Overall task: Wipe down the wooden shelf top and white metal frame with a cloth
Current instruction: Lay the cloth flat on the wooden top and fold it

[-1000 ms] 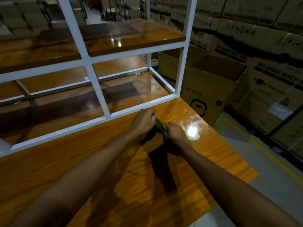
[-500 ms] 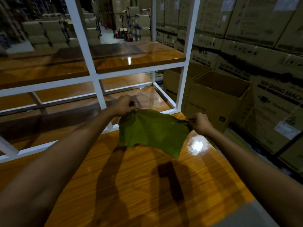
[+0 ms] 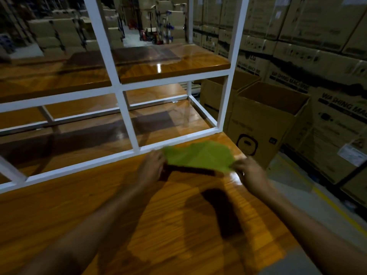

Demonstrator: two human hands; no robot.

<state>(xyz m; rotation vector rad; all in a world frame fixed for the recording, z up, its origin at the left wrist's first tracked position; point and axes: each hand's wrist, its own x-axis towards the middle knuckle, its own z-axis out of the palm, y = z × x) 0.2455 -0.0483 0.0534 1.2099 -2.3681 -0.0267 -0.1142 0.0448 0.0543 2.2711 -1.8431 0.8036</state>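
Now our left hand (image 3: 152,168) and right hand (image 3: 251,172) each pinch an end of the green cloth (image 3: 198,155), stretched crosswise over the wooden shelf top (image 3: 119,205).

One green cloth (image 3: 198,156). Two hands, a left hand (image 3: 152,165) and a right hand (image 3: 251,171). One white metal frame (image 3: 125,116). Three wooden surfaces show: the near shelf top (image 3: 119,205), a lower board (image 3: 168,120) inside the frame, and a raised board (image 3: 178,64) behind it. Two open cardboard boxes, a nearer box (image 3: 264,124) and a farther box (image 3: 210,96). Sealed cartons (image 3: 317,26) stacked along the right side are too many to count.
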